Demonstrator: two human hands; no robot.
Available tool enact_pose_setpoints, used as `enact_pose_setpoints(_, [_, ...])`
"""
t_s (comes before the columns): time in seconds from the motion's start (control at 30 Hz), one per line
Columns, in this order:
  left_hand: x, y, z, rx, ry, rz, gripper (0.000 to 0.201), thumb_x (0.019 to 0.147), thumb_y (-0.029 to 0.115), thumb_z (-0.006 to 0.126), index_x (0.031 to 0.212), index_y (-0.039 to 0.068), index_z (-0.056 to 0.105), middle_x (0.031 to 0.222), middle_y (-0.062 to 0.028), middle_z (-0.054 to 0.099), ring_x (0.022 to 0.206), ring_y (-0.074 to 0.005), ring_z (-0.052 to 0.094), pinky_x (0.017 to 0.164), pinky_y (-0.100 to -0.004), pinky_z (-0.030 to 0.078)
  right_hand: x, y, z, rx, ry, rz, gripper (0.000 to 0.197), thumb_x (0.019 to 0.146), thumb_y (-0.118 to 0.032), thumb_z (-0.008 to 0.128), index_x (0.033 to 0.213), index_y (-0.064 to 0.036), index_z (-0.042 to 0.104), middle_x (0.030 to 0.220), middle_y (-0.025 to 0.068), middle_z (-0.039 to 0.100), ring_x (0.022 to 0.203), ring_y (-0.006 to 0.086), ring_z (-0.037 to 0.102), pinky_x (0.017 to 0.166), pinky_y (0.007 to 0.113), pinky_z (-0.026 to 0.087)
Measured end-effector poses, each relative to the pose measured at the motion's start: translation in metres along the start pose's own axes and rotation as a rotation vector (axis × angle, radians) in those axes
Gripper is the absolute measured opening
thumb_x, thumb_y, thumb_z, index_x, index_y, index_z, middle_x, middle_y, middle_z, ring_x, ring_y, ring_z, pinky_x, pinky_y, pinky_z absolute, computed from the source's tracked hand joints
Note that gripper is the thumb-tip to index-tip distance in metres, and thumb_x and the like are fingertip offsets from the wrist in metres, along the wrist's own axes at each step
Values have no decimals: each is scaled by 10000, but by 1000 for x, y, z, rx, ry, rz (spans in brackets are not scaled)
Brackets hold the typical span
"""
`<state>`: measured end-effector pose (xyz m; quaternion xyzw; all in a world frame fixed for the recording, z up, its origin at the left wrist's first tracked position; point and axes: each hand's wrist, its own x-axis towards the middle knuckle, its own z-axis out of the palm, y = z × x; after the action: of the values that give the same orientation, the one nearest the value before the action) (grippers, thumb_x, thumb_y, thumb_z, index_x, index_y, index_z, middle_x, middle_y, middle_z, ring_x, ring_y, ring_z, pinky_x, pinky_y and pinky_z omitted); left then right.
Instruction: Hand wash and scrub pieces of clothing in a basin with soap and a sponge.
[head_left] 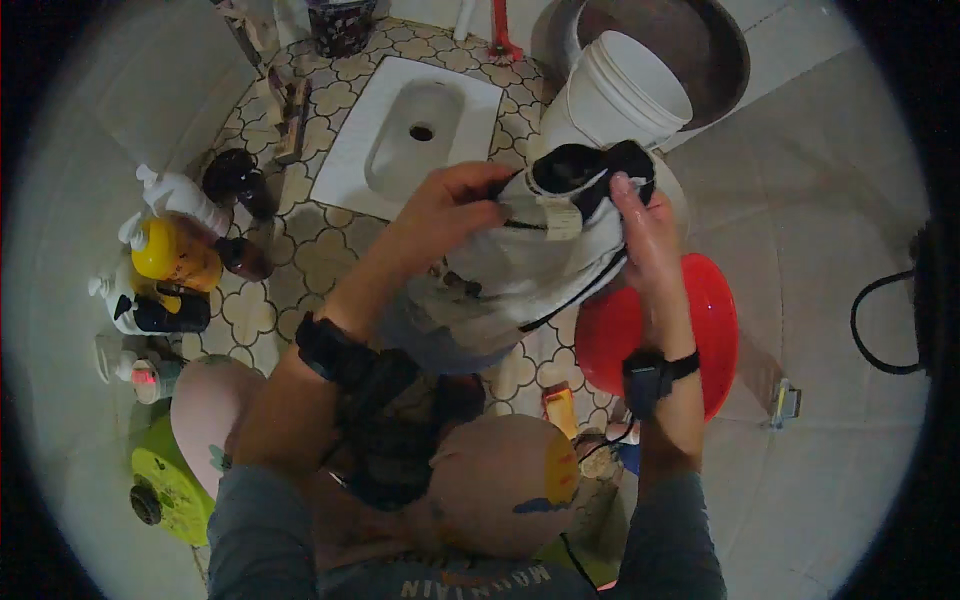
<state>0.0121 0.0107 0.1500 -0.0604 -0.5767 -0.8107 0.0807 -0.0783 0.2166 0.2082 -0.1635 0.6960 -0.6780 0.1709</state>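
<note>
My two hands hold up a white garment [560,265] with black trim, its dark neck-like opening turned upward and a pale label showing inside. At the opening's left edge, my left hand [455,205] pinches the cloth between thumb and fingers. My right hand [648,228] is closed on the black edge at the right, thumb on top. The garment's lower part hangs over a bluish-grey shape [440,345], mostly covered, which I cannot make out. Beside my right forearm is a red basin [700,330], partly hidden by the garment and arm.
Beyond my hands, a white squat toilet [340,170] is set in the patterned tile floor. A white bucket [580,110] stands before a large grey tub [725,50]. Several bottles, one yellow [175,255], line the left wall. An orange packet [560,410] lies near my knee.
</note>
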Motion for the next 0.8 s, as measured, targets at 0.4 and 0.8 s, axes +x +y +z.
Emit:
enact_pose_setpoints(0.4, [-16, -77, -11, 641, 85, 137, 263, 698, 113, 667, 931, 62, 559, 956, -104, 445, 835, -238, 516, 695, -330, 457, 0, 102, 7, 91, -22, 99, 271, 898, -293, 513, 961, -41, 593, 880, -38, 581, 804, 54, 491, 724, 219, 398])
enact_pose_setpoints(0.8, [-11, -143, -76, 885, 42, -215, 394, 804, 249, 616, 1103, 24, 493, 889, -75, 562, 764, -171, 516, 702, -308, 425, 45, 154, 11, -203, -138, -32, 411, 828, -387, 543, 991, -16, 611, 870, 114, 643, 787, 200, 572, 714, 339, 455])
